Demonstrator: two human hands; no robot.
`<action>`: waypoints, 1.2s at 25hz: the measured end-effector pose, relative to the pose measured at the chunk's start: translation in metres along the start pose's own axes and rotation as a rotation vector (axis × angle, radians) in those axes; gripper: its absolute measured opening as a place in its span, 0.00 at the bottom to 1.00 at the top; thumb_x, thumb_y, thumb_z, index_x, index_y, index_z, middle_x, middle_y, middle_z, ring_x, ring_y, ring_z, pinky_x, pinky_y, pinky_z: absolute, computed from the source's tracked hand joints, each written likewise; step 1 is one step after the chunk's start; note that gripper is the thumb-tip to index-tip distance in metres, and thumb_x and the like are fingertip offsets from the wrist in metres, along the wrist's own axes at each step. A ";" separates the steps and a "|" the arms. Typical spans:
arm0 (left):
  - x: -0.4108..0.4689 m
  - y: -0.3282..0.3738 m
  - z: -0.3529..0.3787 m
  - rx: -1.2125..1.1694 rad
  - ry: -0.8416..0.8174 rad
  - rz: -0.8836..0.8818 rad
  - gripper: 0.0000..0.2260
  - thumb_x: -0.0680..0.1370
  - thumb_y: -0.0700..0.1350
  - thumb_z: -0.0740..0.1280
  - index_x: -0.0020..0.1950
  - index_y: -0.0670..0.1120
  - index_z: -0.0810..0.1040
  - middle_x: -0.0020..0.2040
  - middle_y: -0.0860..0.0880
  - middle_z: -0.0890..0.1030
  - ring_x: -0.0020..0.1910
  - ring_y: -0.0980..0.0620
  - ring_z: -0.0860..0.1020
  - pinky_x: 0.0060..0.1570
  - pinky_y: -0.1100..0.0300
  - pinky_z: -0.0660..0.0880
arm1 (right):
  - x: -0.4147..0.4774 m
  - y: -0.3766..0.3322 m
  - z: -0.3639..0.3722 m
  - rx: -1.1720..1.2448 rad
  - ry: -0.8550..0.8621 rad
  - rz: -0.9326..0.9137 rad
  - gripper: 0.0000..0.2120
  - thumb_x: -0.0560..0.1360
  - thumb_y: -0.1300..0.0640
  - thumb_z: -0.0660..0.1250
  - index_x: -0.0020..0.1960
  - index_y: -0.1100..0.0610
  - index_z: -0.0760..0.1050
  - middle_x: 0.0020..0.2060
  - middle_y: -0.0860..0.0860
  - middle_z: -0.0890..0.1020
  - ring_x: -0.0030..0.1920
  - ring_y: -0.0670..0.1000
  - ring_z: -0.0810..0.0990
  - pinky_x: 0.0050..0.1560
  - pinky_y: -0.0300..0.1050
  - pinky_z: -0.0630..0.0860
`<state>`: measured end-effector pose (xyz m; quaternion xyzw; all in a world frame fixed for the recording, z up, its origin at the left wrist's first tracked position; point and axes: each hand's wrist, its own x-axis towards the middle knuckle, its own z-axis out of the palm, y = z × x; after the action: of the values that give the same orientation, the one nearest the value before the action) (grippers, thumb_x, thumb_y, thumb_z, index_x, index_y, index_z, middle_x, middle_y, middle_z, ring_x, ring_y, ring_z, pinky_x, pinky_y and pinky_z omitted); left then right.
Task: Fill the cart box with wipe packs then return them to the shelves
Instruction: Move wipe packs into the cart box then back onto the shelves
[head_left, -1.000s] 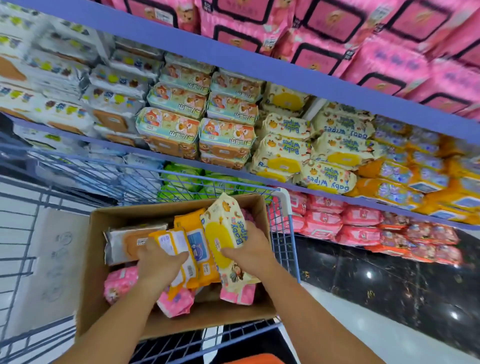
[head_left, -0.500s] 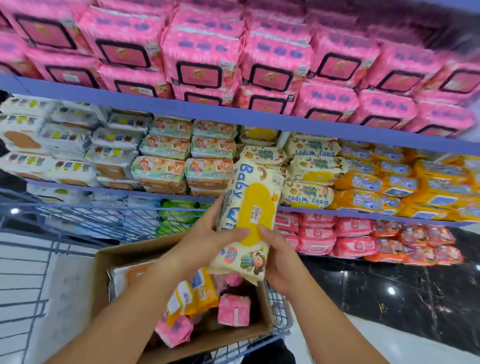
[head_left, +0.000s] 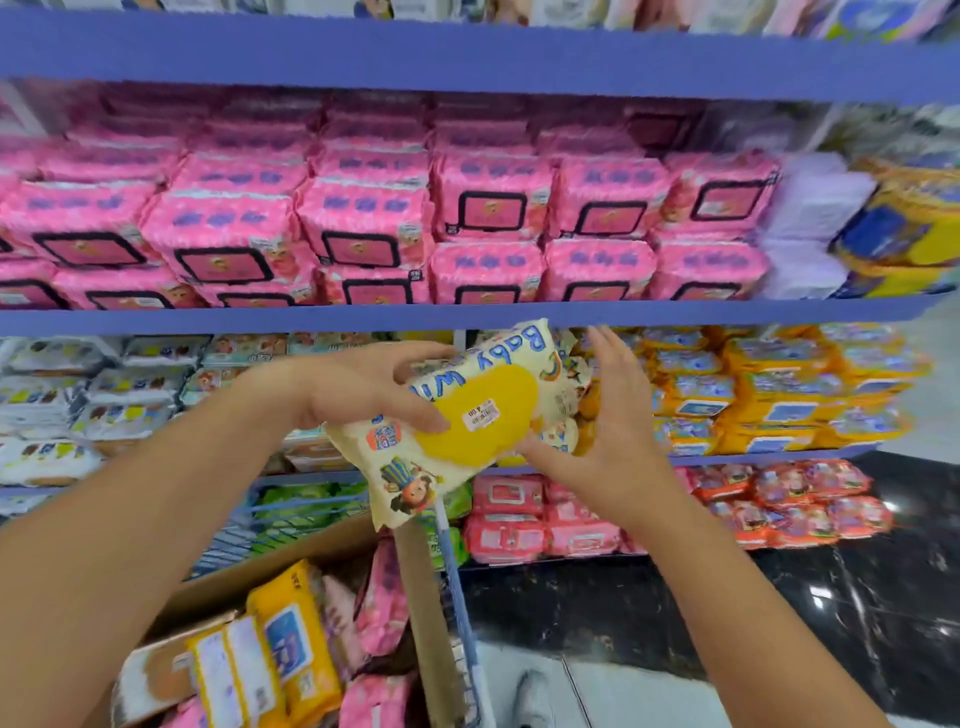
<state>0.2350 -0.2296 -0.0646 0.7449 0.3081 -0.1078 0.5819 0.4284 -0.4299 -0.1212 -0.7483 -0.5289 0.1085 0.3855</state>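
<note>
1. Hands meet on the cream baby-wipes pack (head_left: 470, 423). The left grip (head_left: 358, 384) curls thumb and fingers round its upper end, and the right grip (head_left: 613, 415) lies straight-fingered against its right side.
2. Half a second ago both clasped it upright; now it tilts rightward, in the air just under the blue shelf edge (head_left: 467, 314).
3. Blue lettering reads "Baby W…"; the price sticker (head_left: 483, 414) on its yellow lid is illegible.
4. Below, the cardboard box (head_left: 423, 597) in the cart (head_left: 457, 587) holds orange and pink packs, with black marbled floor (head_left: 779, 597) beyond.

Cream baby-wipes pack (head_left: 493, 384), yellow lid, tilted in mid-air before the shelves (head_left: 467, 316), cardboard box (head_left: 423, 613) below, part-filled with packs (head_left: 296, 639)
</note>
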 end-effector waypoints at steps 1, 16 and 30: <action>0.013 0.015 0.007 0.120 -0.016 0.016 0.45 0.64 0.51 0.81 0.77 0.64 0.64 0.63 0.52 0.82 0.56 0.47 0.85 0.58 0.44 0.81 | 0.007 0.005 -0.015 -0.144 -0.069 -0.125 0.54 0.65 0.33 0.72 0.81 0.51 0.51 0.80 0.49 0.54 0.81 0.52 0.50 0.79 0.55 0.52; 0.141 -0.026 0.104 0.745 0.263 -0.042 0.54 0.69 0.65 0.75 0.83 0.52 0.45 0.81 0.52 0.54 0.80 0.48 0.57 0.77 0.49 0.61 | 0.094 0.181 0.033 -0.614 -0.638 -0.169 0.50 0.66 0.36 0.75 0.79 0.55 0.56 0.72 0.53 0.68 0.71 0.57 0.67 0.71 0.57 0.60; 0.075 -0.174 0.188 0.458 0.621 -0.121 0.39 0.67 0.66 0.65 0.76 0.57 0.61 0.70 0.61 0.67 0.65 0.58 0.69 0.57 0.27 0.75 | 0.155 0.289 0.164 -0.812 -0.685 -0.174 0.47 0.69 0.35 0.73 0.76 0.57 0.58 0.70 0.55 0.68 0.70 0.59 0.66 0.71 0.57 0.64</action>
<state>0.2293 -0.3567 -0.2988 0.8332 0.4809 0.0224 0.2721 0.6034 -0.2599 -0.3945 -0.7123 -0.6839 0.1005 -0.1219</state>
